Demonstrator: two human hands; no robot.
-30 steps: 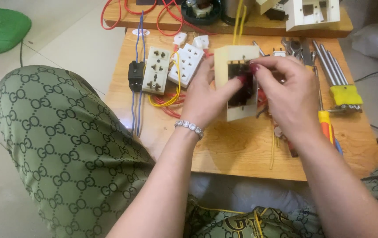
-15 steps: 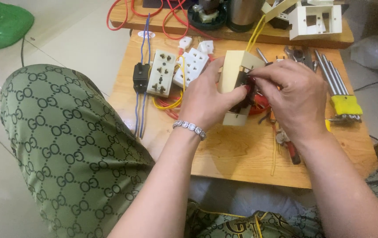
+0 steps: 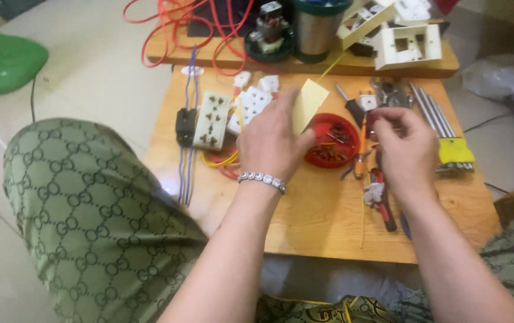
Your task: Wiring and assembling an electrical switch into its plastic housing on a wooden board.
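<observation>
While seated over a low wooden table (image 3: 328, 227), gripped a cream socket box (image 3: 308, 103) in the left hand (image 3: 272, 140), fingers closed round it, near the middle of the table. Beside it, just right, sat a red bowl (image 3: 332, 139) of small parts. Pinched something small in the right hand (image 3: 402, 143), fingertips closed; too small to identify. Near the left edge lay a white socket strip (image 3: 212, 119).
</observation>
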